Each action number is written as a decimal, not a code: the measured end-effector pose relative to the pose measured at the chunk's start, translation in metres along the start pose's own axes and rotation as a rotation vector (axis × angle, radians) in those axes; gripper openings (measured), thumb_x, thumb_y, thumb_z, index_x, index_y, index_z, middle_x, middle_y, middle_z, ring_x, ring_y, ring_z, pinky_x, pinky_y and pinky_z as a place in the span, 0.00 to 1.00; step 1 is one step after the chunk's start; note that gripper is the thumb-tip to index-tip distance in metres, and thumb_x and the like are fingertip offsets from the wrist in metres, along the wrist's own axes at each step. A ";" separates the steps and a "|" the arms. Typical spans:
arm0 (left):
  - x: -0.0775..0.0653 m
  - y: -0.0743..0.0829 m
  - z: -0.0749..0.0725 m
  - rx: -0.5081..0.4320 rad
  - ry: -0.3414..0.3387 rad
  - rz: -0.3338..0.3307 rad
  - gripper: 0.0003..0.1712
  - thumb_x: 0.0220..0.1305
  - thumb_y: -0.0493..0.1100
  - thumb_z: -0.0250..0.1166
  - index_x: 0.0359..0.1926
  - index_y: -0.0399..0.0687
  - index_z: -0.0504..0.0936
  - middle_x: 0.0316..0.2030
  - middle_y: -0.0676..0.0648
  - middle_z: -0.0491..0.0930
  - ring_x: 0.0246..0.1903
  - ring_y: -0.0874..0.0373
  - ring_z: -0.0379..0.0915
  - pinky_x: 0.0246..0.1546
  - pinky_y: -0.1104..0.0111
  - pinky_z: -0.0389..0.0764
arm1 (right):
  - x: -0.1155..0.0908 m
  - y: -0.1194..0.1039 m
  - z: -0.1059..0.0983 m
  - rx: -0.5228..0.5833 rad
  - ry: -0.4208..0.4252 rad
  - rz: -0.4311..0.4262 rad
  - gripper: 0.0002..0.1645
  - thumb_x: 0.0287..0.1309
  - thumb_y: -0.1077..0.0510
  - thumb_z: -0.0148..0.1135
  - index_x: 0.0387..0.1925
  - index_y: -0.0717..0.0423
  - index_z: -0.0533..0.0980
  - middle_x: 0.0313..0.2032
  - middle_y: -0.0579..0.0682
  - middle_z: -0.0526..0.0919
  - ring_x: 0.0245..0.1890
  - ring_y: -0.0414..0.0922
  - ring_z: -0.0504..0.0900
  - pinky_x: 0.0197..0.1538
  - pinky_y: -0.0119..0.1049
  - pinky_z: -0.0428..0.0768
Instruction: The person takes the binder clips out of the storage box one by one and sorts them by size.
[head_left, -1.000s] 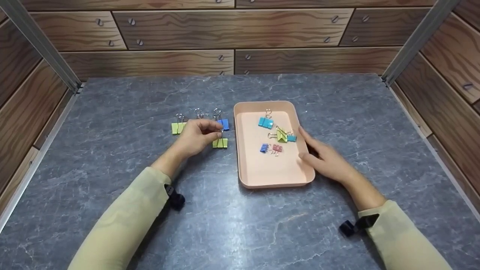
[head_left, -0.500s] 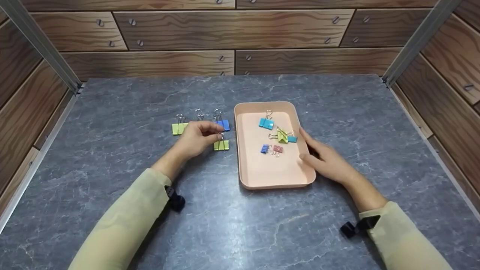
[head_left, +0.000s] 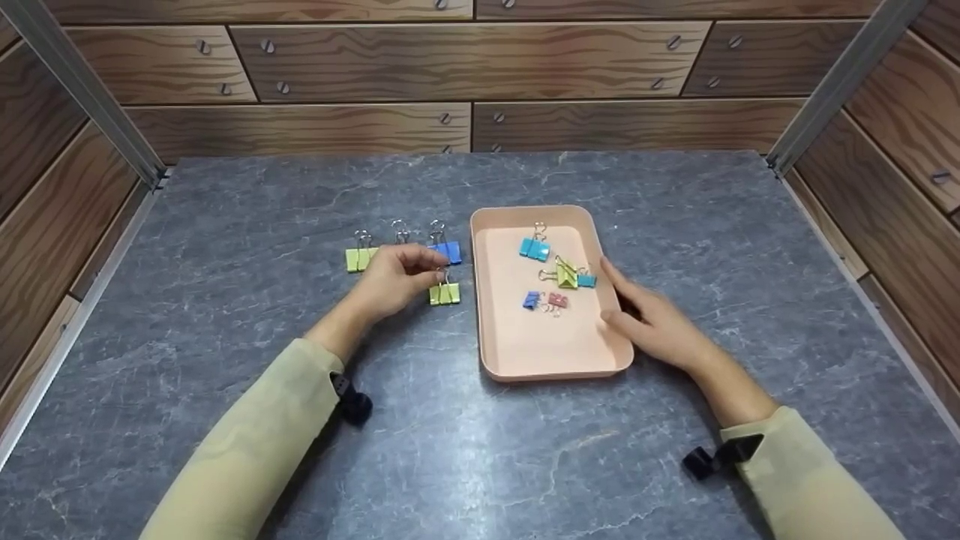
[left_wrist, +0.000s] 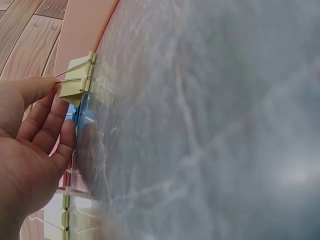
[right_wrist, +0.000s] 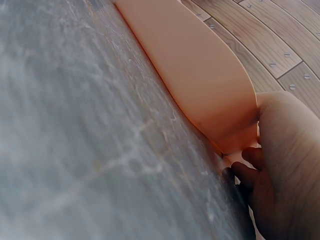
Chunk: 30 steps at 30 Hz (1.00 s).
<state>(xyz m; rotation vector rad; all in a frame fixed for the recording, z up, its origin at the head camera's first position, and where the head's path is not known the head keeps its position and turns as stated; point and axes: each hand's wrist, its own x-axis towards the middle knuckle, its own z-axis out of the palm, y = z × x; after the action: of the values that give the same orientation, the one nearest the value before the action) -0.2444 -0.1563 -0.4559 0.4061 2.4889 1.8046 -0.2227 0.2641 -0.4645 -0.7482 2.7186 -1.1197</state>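
Near the tray's left side, my left hand (head_left: pixel 391 282) pinches the wire handles of a yellow-green binder clip (head_left: pixel 445 294) between thumb and fingertips. In the left wrist view this clip (left_wrist: pixel 76 82) stands with its spine against the tabletop. A blue clip (head_left: pixel 448 252) lies just beyond those fingers. Another yellow-green clip (head_left: pixel 360 260) is to their left, and a clip between them is mostly hidden, only its handles showing. My right hand (head_left: pixel 660 322) holds the right wall of the peach tray (head_left: pixel 555 358), thumb over the rim (right_wrist: pixel 252 97) and fingers outside.
Inside the tray lie several clips: a light blue one (head_left: pixel 535 250), a yellow-green one (head_left: pixel 567 274), a small teal one (head_left: pixel 586 280), a small blue one (head_left: pixel 531 300) and a small red one (head_left: pixel 557 300). Wood-patterned panels (head_left: pixel 465 64) enclose the grey marbled table (head_left: pixel 465 465).
The pinched clip has shifted very slightly toward the near side and right, still in my left fingers. My right hand and the tray stay put; the head view has tilted a little.
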 end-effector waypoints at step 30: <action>0.004 0.044 -0.007 0.056 0.017 0.045 0.09 0.69 0.32 0.70 0.49 0.37 0.90 0.46 0.38 0.89 0.41 0.55 0.84 0.42 0.70 0.84 | -0.002 -0.002 0.000 0.006 0.006 0.007 0.46 0.77 0.48 0.60 0.86 0.43 0.49 0.80 0.58 0.59 0.79 0.59 0.60 0.79 0.58 0.57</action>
<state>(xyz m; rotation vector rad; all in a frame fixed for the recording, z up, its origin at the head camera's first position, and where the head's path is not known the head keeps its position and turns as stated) -0.2408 -0.1489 -0.4118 0.4552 2.5673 1.7646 -0.2205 0.2635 -0.4637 -0.7347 2.7192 -1.1302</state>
